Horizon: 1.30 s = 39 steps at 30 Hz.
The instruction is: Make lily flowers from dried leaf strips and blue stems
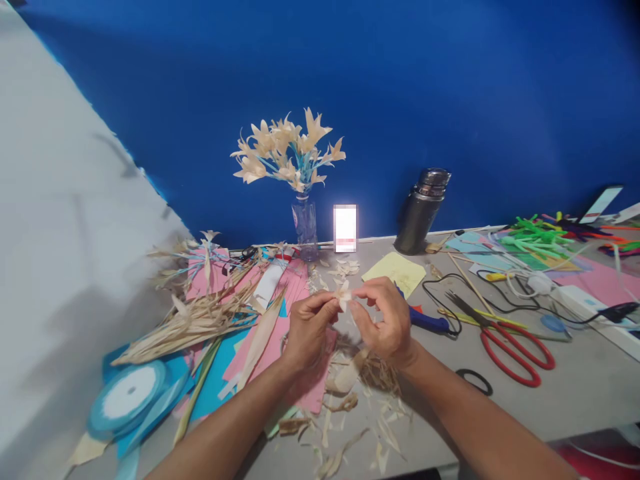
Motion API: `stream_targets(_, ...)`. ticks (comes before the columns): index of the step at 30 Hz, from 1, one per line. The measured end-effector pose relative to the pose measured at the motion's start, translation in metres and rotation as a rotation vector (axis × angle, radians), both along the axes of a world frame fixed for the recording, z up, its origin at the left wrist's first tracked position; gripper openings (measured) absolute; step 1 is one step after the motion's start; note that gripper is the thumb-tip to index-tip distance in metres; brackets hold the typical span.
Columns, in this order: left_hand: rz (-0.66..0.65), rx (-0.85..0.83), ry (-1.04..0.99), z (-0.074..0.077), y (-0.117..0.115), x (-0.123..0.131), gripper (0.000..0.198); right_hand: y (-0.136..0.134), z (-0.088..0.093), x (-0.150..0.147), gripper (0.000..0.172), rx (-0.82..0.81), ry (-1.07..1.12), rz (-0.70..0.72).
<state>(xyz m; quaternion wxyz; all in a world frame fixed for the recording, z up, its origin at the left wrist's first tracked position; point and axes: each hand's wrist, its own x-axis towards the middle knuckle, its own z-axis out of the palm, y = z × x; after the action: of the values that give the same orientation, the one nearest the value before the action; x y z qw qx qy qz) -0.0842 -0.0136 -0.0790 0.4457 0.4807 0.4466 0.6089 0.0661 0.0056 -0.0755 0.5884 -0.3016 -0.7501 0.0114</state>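
Note:
A small pale flower (343, 294), which looks made of dried husk, is pinched between the thumb and fingers of my left hand (311, 328). Just to its right is my right hand (384, 319), fingers bent and thumb apart from the index finger, whose tip is at the petals' edge; I cannot tell whether it touches. Beneath both hands lie husk scraps (385, 430) and pink paper (313, 390). Behind them, similar husk flowers (287, 143) on blue stems stand in a clear bottle (305, 230).
At left lie a blue ribbon roll (129, 395) and a bundle of dried husks (193, 327). Red-handled scissors (515, 347), a blue-handled tool (429, 321), a black ring (474, 382), cables and a white power strip (595, 313) lie at right. A dark flask (421, 217) stands near the wall.

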Motion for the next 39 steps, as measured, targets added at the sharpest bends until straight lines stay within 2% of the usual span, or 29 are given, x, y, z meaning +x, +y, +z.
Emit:
stream_targets(3, 0.013, -0.023, 0.017, -0.002, 0.003, -0.004, 0.021, 0.001, 0.004, 0.003, 0.007, -0.009, 0.038, 0.012)
stream_targets(6, -0.022, -0.075, -0.049, -0.003, 0.004, -0.005, 0.023, 0.004, 0.006, 0.006, 0.007, -0.04, 0.087, 0.009)
stream_targets(11, -0.101, -0.118, -0.228, -0.003, 0.002, -0.004, 0.028, 0.013, 0.006, 0.009, 0.007, -0.201, 0.2, -0.008)
stream_targets(15, -0.126, -0.122, -0.26, -0.006, 0.002, -0.005, 0.03, 0.015, 0.004, 0.009, 0.009, -0.271, 0.223, 0.002)
stream_targets(20, -0.127, -0.114, -0.281, -0.007, 0.004, -0.006, 0.028, 0.012, 0.002, 0.006, 0.009, -0.255, 0.168, 0.058)
stream_targets(25, -0.126, -0.115, -0.273, -0.006, 0.004, -0.007, 0.029, 0.008, 0.003, 0.006, 0.01, -0.322, 0.162, 0.168)
stream_targets(28, -0.1, -0.098, -0.228, -0.006, 0.004, -0.007, 0.029, 0.005, 0.005, 0.007, 0.01, -0.269, 0.171, 0.19)
stream_targets(32, -0.051, -0.093, -0.212, -0.006, 0.006, -0.007, 0.027, 0.002, 0.006, 0.007, 0.006, -0.112, 0.132, 0.139)
stream_targets(39, -0.019, -0.09, -0.172, -0.008, 0.007, -0.006, 0.021, 0.003, -0.002, 0.004, 0.016, 0.074, -0.014, 0.071)
